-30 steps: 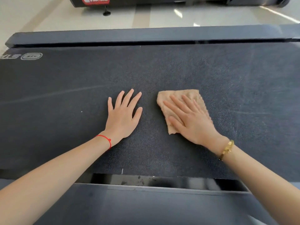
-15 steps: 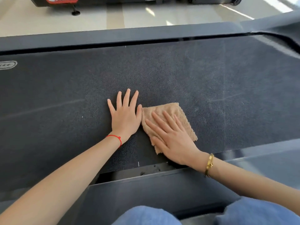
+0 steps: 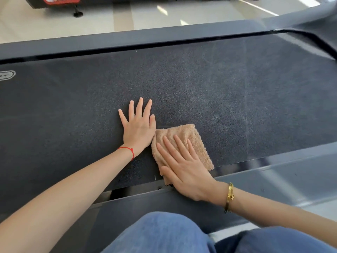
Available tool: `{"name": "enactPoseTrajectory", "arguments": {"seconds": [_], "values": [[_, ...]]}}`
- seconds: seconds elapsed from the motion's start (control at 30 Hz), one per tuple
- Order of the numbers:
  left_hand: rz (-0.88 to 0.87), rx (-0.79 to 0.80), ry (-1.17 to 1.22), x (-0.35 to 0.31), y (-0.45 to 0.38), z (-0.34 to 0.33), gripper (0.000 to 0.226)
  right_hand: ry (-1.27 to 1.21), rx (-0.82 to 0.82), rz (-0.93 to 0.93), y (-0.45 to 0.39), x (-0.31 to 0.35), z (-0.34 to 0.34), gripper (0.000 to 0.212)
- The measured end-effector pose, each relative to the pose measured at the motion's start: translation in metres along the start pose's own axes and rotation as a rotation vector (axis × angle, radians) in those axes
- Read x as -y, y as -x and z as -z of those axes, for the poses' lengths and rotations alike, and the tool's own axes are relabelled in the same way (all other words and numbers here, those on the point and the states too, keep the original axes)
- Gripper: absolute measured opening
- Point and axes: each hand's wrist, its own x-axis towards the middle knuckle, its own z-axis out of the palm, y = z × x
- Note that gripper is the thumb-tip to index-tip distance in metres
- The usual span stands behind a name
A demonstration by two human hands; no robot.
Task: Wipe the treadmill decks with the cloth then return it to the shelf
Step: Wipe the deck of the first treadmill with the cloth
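A tan fluffy cloth [image 3: 189, 137] lies flat on the dark treadmill belt [image 3: 200, 84], near the belt's front edge. My right hand [image 3: 184, 167] presses down on the cloth with straight, spread fingers and covers its lower half. My left hand [image 3: 137, 125] lies flat on the belt right beside the cloth, fingers straight; its thumb side touches the cloth's left edge. A red string circles the left wrist and a gold bracelet the right wrist.
The grey side rail [image 3: 282, 172] runs along the belt's near edge, another rail [image 3: 145, 41] along the far edge. My knees in blue jeans [image 3: 164, 234] fill the bottom. Beyond lies a pale floor with another machine's base [image 3: 60, 0].
My right hand has slid the cloth toward me and to the left, up against my left hand and near the belt's front edge. My left hand has stayed flat on the belt.
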Motion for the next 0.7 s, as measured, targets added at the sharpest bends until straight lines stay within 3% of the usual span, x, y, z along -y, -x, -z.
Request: {"name": "enactPoseTrajectory", "arguments": {"seconds": [0.37, 0.7], "values": [[0.015, -0.001, 0.009, 0.0, -0.001, 0.003, 0.052, -0.035, -0.041, 0.026, 0.024, -0.007, -0.002, 0.057], [0.012, 0.011, -0.006, -0.002, 0.002, 0.004, 0.053, -0.097, -0.137, -0.385, 0.023, -0.082, 0.025, 0.06]]}}
